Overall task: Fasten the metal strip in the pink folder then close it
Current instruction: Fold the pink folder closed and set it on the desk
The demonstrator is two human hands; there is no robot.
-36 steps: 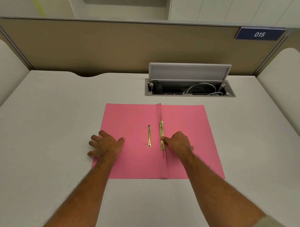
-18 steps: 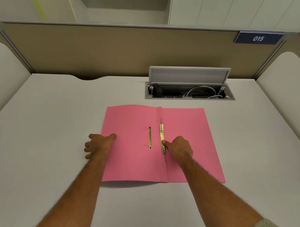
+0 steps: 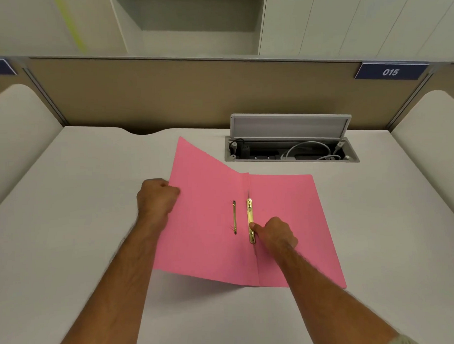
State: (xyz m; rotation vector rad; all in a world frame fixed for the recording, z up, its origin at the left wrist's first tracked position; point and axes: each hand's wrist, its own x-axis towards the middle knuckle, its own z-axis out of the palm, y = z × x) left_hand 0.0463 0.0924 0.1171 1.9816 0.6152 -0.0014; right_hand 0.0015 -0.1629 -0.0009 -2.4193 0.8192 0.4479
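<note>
Left hand (image 3: pixel 157 197) now lifting pink folder (image 3: pixel 287 221) cover, fingers hidden; right hand (image 3: pixel 275 234) clenched, pinning metal strip (image 3: pixel 250 217).

— What colour is the folder (image 3: pixel 281 221)?

— It is pink all over, plain, with no pattern.

— And the metal strip (image 3: pixel 250 221) in the middle?

— It is shiny gold. A thinner gold strip (image 3: pixel 234 217) lies beside it.

— What about the desk (image 3: pixel 80 215)?

— It is plain white. The wall (image 3: pixel 179 96) behind it is plain tan.

— Is there any blue?

— Yes. A dark blue sign (image 3: pixel 391 71) has white numbers, 015.

— And the open box (image 3: pixel 292 149) in the desk?

— It is grey. It has white cables (image 3: pixel 307 149) and a black cable (image 3: pixel 236 143) inside.

— The cupboards (image 3: pixel 344 18)?

— They are pale cream.
</note>
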